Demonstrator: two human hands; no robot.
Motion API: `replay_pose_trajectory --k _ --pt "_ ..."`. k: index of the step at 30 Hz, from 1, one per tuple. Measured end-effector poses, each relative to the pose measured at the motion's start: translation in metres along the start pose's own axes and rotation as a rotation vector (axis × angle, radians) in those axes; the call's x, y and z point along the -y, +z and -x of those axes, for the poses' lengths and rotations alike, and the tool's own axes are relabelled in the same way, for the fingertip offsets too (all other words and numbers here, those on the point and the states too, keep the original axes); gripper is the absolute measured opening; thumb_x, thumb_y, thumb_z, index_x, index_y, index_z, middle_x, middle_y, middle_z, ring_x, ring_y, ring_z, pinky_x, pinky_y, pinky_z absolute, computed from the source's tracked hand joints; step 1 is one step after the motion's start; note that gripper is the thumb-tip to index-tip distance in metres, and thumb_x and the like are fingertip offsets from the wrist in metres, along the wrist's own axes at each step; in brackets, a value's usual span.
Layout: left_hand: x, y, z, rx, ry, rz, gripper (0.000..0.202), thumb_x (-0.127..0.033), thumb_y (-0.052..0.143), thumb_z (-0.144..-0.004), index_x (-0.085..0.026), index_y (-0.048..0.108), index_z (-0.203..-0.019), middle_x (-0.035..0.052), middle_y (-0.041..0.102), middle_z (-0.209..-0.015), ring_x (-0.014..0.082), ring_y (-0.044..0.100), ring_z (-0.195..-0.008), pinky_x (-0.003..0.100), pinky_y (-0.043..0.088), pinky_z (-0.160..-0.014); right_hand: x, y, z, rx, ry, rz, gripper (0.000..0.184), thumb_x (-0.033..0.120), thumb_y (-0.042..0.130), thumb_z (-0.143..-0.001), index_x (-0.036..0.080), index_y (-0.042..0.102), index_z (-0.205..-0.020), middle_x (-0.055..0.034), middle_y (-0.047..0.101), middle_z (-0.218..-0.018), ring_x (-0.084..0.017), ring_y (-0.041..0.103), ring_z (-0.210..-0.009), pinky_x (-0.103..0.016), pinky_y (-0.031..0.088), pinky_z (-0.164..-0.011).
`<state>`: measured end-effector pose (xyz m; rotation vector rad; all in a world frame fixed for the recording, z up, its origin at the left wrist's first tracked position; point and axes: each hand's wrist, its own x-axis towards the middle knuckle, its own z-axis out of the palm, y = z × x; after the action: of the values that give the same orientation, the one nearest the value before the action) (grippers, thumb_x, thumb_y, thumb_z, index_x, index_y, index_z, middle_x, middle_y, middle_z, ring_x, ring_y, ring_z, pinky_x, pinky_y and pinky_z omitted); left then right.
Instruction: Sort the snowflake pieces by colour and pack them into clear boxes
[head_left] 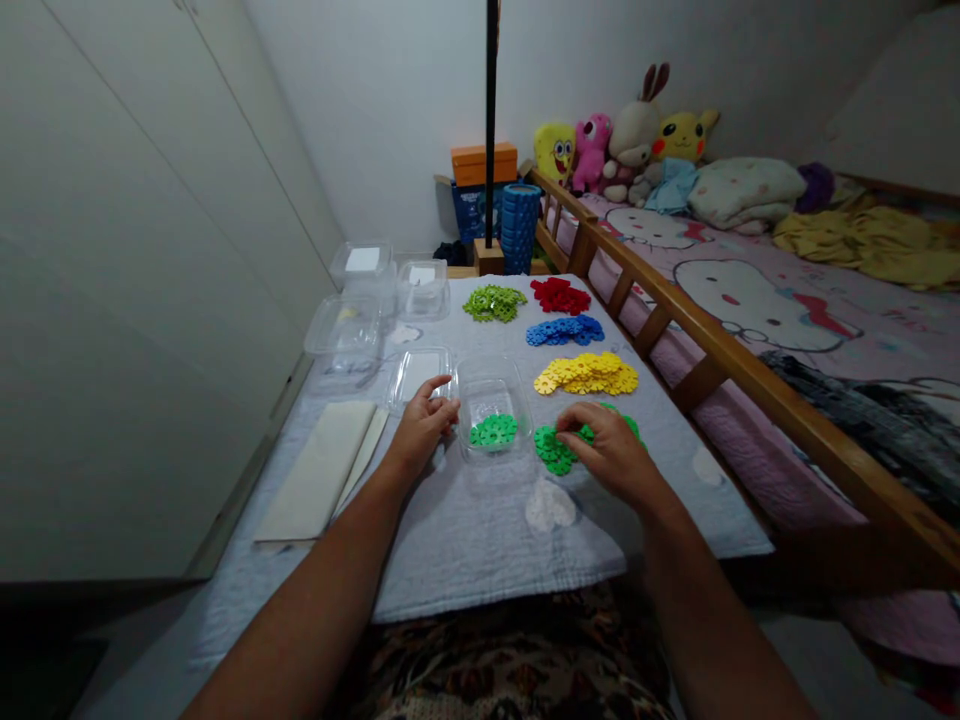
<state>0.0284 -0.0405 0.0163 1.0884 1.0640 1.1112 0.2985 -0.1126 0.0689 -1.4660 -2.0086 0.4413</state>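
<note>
A clear plastic box [495, 385] stands on the grey cloth with several dark green discs [493, 431] inside. My left hand [421, 422] rests against the box's left side, fingers curled on its rim. A loose pile of dark green discs [552, 449] lies to the right of the box. My right hand [609, 448] lies on this pile, fingers bent and pinching at the discs.
Piles of yellow [586, 373], blue [564, 330], red [559, 295] and light green discs [493, 302] lie further back. Clear lidded boxes [352, 325] stand at the back left, a folded paper [322, 470] at the left. A wooden bed rail [712, 350] runs along the right.
</note>
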Motion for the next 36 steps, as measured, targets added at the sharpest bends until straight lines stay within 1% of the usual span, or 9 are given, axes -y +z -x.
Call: replay_pose_trajectory --k 6,10,13,15,18,23,27,31,36 --pt "0.001 -0.001 0.000 0.011 0.009 -0.009 0.061 -0.038 0.075 -0.075 -0.021 0.052 -0.129 -0.0085 0.053 -0.062 0.0073 0.044 -0.048 0.018 0.035 -0.047 0.030 0.037 -0.038 -0.060 -0.084 0.033 0.011 0.016 0.061 -0.090 0.025 0.068 -0.089 -0.0032 0.072 -0.091 -0.024 0.059 -0.096 -0.045 0.037 -0.095" --pt "0.000 -0.001 0.001 0.018 0.016 -0.018 0.059 -0.036 0.074 -0.076 -0.020 0.052 -0.128 -0.0085 0.052 -0.062 0.0072 0.043 -0.048 0.018 0.035 -0.047 0.030 0.061 -0.042 0.007 -0.100 0.072 0.015 0.013 0.061 -0.090 0.026 0.069 -0.092 -0.0027 0.072 -0.090 -0.024 0.058 -0.098 -0.059 0.024 -0.109" --pt "-0.001 0.000 0.001 0.018 0.013 0.005 0.060 -0.035 0.075 -0.075 -0.020 0.052 -0.129 -0.0090 0.052 -0.061 0.0069 0.042 -0.047 0.018 0.034 -0.046 0.023 0.067 -0.039 -0.010 -0.110 0.084 0.019 0.013 0.059 -0.090 0.027 0.070 -0.096 -0.0033 0.073 -0.095 -0.025 0.057 -0.103 -0.063 0.019 -0.112" --pt "0.000 -0.001 0.000 0.016 0.009 0.016 0.061 -0.035 0.075 -0.074 -0.020 0.052 -0.128 -0.0091 0.052 -0.061 0.0069 0.042 -0.046 0.018 0.035 -0.046 0.014 0.062 -0.038 -0.060 -0.104 0.071 0.021 0.014 0.058 -0.089 0.028 0.070 -0.100 -0.0048 0.074 -0.104 -0.027 0.056 -0.109 -0.059 0.027 -0.110" --pt "0.001 -0.002 0.000 0.017 -0.008 0.024 0.063 -0.036 0.077 -0.073 -0.020 0.052 -0.129 -0.0088 0.053 -0.062 0.0072 0.044 -0.046 0.018 0.035 -0.046 -0.010 0.040 -0.035 -0.135 -0.055 0.058 0.023 0.015 0.055 -0.087 0.025 0.071 -0.101 -0.0076 0.073 -0.111 -0.028 0.057 -0.110 -0.049 0.038 -0.102" --pt "0.002 -0.002 -0.002 0.033 -0.015 0.044 0.064 -0.035 0.078 -0.071 -0.020 0.052 -0.129 -0.0088 0.053 -0.062 0.0068 0.043 -0.046 0.018 0.033 -0.046 -0.068 0.000 -0.021 -0.177 0.137 0.227 0.022 0.022 0.052 -0.086 0.023 0.072 -0.095 -0.0090 0.073 -0.107 -0.029 0.060 -0.107 -0.047 0.040 -0.100" --pt "0.001 -0.002 -0.001 0.035 -0.013 0.028 0.064 -0.034 0.078 -0.071 -0.020 0.053 -0.128 -0.0087 0.053 -0.061 0.0067 0.043 -0.047 0.018 0.032 -0.047 -0.099 -0.011 -0.001 -0.181 0.267 0.335 0.023 0.028 0.053 -0.085 0.025 0.073 -0.097 -0.0088 0.073 -0.111 -0.032 0.059 -0.110 -0.050 0.039 -0.098" --pt "-0.003 -0.001 0.001 0.030 -0.014 0.025 0.066 -0.033 0.079 -0.070 -0.019 0.052 -0.129 -0.0090 0.051 -0.061 0.0069 0.043 -0.048 0.019 0.033 -0.047 -0.109 -0.008 0.009 -0.146 0.320 0.390 0.026 0.035 0.057 -0.084 0.027 0.072 -0.104 -0.0095 0.073 -0.112 -0.036 0.058 -0.107 -0.052 0.040 -0.091" --pt "-0.005 0.001 0.002 0.030 -0.025 0.036 0.065 -0.033 0.079 -0.070 -0.019 0.052 -0.129 -0.0094 0.050 -0.061 0.0067 0.042 -0.047 0.019 0.034 -0.047 -0.106 -0.005 0.008 -0.099 0.351 0.403 0.029 0.035 0.060 -0.083 0.027 0.072 -0.108 -0.0088 0.071 -0.114 -0.034 0.056 -0.109 -0.050 0.039 -0.093"
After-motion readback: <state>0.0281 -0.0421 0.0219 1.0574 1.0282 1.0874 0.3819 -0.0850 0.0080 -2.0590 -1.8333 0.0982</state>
